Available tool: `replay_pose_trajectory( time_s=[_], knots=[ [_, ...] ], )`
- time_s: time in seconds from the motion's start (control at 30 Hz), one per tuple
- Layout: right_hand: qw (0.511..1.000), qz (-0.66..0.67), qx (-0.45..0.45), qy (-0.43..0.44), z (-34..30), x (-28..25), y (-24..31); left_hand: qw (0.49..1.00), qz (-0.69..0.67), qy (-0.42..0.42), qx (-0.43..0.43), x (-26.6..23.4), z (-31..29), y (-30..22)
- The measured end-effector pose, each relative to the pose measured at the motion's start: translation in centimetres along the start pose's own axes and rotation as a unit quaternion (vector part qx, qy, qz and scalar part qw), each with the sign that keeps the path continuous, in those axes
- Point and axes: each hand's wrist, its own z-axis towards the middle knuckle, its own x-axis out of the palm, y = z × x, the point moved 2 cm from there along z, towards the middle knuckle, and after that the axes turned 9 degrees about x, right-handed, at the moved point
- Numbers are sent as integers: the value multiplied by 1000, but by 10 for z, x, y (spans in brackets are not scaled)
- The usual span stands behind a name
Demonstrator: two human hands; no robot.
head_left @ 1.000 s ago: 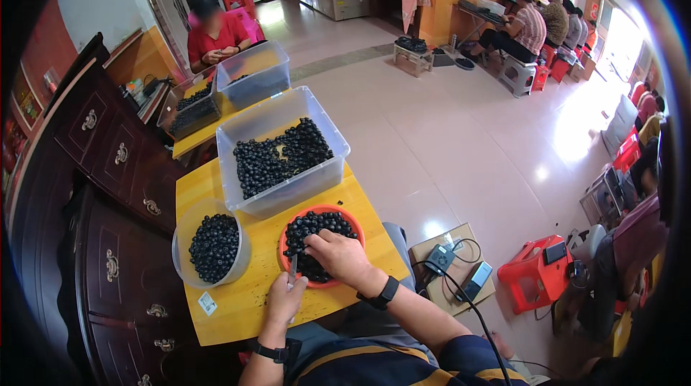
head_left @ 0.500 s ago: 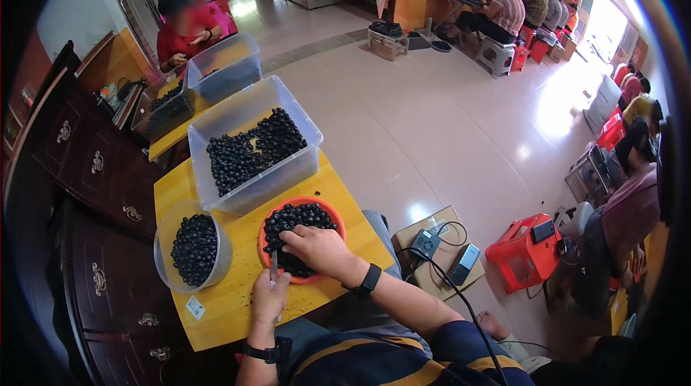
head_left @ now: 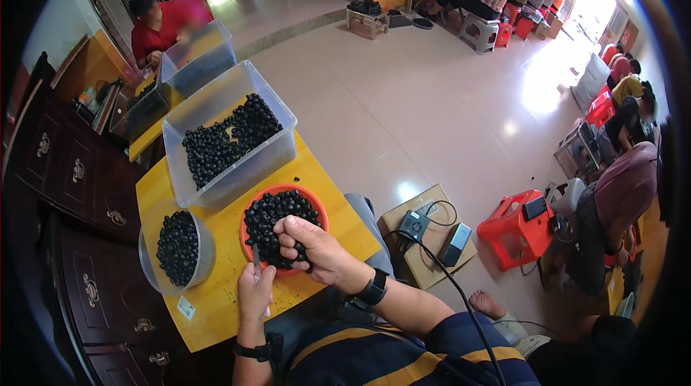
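My left hand (head_left: 255,298) is closed around the handle of a small knife (head_left: 255,257), whose narrow blade points up at the near left rim of an orange bowl (head_left: 324,222). Small round black pieces (head_left: 272,214), olive-like or bead-like, fill that bowl. Over its near right side is my right hand (head_left: 311,245), fingers curled in and thumb uppermost. Dark pieces show against and below its fingers, so it seems closed on a few; how many is hidden. Left of the bowl, a clear round tub (head_left: 206,268) holds more such pieces.
A large clear bin (head_left: 272,150) of black pieces stands behind the bowl on the yellow table (head_left: 344,237). Beyond it are further bins (head_left: 198,62) and a person in red (head_left: 163,32). Dark drawers (head_left: 86,242) border the left. Boxed devices with cables (head_left: 425,233) and a red stool (head_left: 517,233) stand right.
My right hand has come up out of the black pieces and turned, its fingers now curled with the thumb on top. The left hand still grips the knife. The whole view has shifted slightly.
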Motion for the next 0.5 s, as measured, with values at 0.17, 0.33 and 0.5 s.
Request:
replay_pose_trajectory(
  time_s=[0.17, 0.33, 0.5],
  knots=[
    [975, 210, 66, 19, -7, -11, -16, 996, -93, -5, 8, -4, -15, -1],
    [975, 210, 74, -8, -1, -14, -24, 988, -149, -22, 15, -1, -46, -24],
    [989, 145, 33, -8, 3, -2, -34, 973, -222, 37, 44, 15, -54, -48]
  ],
)
